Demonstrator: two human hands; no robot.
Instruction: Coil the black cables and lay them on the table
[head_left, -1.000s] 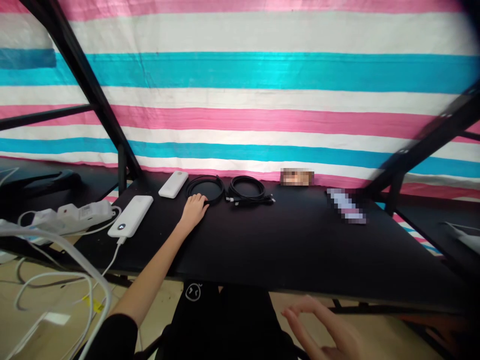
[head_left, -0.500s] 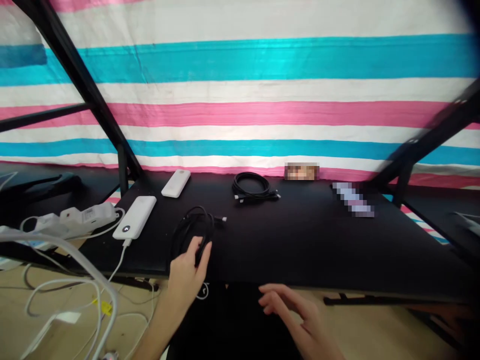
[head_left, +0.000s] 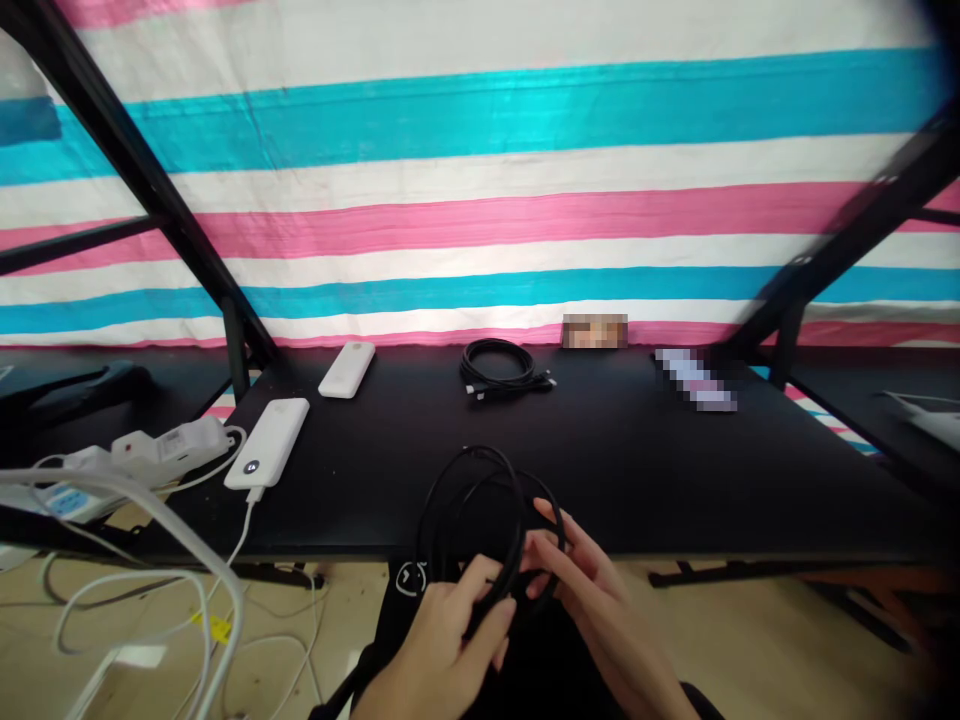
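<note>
A loosely coiled black cable is held up in front of me, just over the table's near edge. My left hand grips the bundled strands between thumb and fingers. On the coil's right side, my right hand pinches part of the loop with thumb and fingertips. The cable's plugs are hidden or too dark to make out. Farther back on the table lies a second coiled black cable with its light metal connector ends showing, touched by neither hand.
On the black table lie two white power banks, the nearer with a white cable plugged in. A blurred-out phone-like object sits right. White power strips and looping white cables are at left. Black metal legs slant upward on both sides.
My left hand has lifted the black cable off the table and brought it right and toward me. My right hand has risen to meet it and now holds the loop.
</note>
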